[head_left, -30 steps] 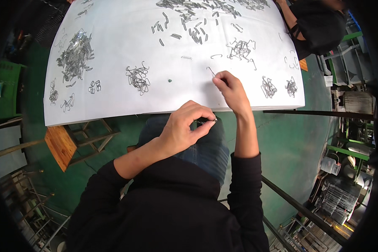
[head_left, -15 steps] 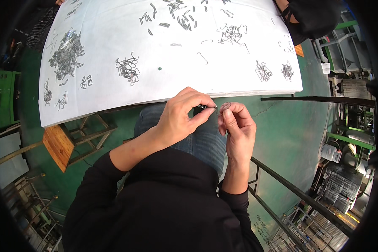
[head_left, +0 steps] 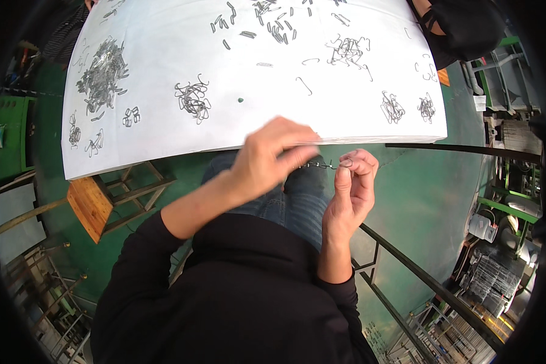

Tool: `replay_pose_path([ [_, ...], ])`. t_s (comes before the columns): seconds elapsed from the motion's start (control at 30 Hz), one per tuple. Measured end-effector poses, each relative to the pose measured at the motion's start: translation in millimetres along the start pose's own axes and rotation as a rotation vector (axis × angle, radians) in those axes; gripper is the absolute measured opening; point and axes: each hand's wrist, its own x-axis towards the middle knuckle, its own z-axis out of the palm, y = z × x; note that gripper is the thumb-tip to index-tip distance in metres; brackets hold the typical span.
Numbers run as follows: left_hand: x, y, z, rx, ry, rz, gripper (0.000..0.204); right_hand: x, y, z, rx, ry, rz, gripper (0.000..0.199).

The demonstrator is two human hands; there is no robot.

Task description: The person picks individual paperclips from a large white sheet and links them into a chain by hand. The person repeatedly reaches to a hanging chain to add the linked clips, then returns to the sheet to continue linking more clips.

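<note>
Though blurred, left hand [head_left: 272,159] on wire hook [head_left: 327,164]

A white table [head_left: 164,42] fills the upper part of the view, above a green floor [head_left: 406,200]. A wooden stool [head_left: 94,206] stands under the table's near left corner. Dark metal rails [head_left: 431,285] run diagonally across the floor at lower right. Green metal frames [head_left: 503,200] and grey wire racks [head_left: 491,279] stand beyond the table's right edge. The light is even.
</note>
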Motion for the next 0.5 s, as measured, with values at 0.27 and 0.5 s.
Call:
replay_pose_path([
  [0.27, 75.8, -123.0, -34.5, 0.865, 0.000, 0.189, 0.020, -1.4, 2.5, -2.5, -0.079, -0.018, -0.025, 0.007],
  [0.5, 88.2, -119.0, -30.5, 1.242, -0.258, 0.188, 0.024, -4.3, 10.2, -0.9, -0.070, -0.013, 0.048, 0.007],
])
